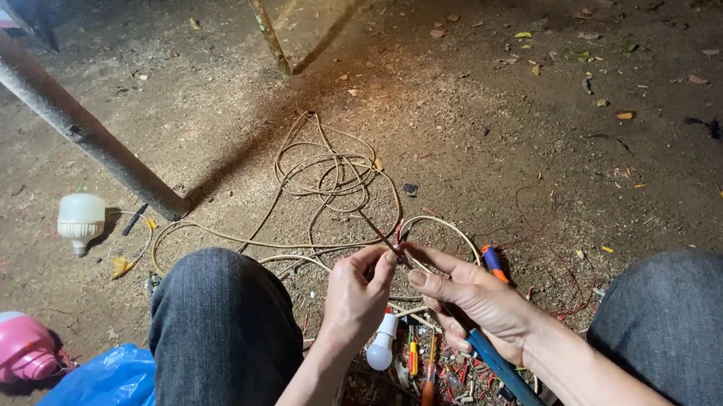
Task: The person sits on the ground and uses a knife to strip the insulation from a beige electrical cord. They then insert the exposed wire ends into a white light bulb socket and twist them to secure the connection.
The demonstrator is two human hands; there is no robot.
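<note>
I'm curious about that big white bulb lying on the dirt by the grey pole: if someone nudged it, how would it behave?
The large white bulb with its narrow screw base lies on its side, so its rounded body would probably roll in a curve. It looks hollow, likely light for its size. The rough dirt ground should slow it; its shell may crack if knocked against the grey metal pole.

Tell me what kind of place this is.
Probably an outdoor yard or work site at night: bare dirt ground strewn with dry leaves, a slanting metal pole, and a tangle of cable lit by a harsh light.
</note>
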